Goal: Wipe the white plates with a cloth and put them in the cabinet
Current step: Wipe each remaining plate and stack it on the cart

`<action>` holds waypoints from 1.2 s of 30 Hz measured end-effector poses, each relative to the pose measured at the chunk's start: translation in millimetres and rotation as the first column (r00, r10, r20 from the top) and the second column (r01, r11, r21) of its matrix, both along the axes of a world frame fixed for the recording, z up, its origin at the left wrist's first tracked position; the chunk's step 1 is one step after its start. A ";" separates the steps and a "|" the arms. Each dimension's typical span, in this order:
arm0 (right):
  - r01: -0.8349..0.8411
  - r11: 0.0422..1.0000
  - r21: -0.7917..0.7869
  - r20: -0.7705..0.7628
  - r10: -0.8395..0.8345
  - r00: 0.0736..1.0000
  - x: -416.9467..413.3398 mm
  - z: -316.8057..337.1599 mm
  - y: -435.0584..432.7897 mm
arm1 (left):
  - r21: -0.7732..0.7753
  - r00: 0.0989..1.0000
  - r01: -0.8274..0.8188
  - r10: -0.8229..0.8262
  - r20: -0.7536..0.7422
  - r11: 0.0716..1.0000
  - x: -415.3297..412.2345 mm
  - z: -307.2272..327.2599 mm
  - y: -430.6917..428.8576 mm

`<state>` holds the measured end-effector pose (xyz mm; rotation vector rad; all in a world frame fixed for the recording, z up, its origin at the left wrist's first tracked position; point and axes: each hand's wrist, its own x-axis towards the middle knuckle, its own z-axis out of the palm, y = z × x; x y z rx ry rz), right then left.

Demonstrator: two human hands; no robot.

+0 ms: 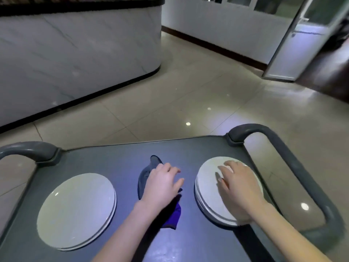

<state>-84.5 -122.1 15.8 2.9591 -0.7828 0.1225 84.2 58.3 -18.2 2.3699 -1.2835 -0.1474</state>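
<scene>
Cloth (144,176) lies on cart (120,159) under left grip (162,184), fingers loose on it, likely about to lift it; right grip (239,188) rests wide and flat on right plates (205,188), probably steadying them; left plates (75,210) sit apart.

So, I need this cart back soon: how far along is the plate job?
Done: nothing plainly; the left stack and right stack both sit on the cart, none put away. In hand: the left hand rests on the cloth, the right hand lies on the right stack. Left: likely wiping, and shelving every plate.
</scene>
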 end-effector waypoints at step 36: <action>0.053 0.349 0.936 0.173 -0.584 0.793 -54.1 -30.3 -69.2 | -0.061 0.577 -0.475 0.259 -0.775 0.878 -61.0 -4.1 -32.6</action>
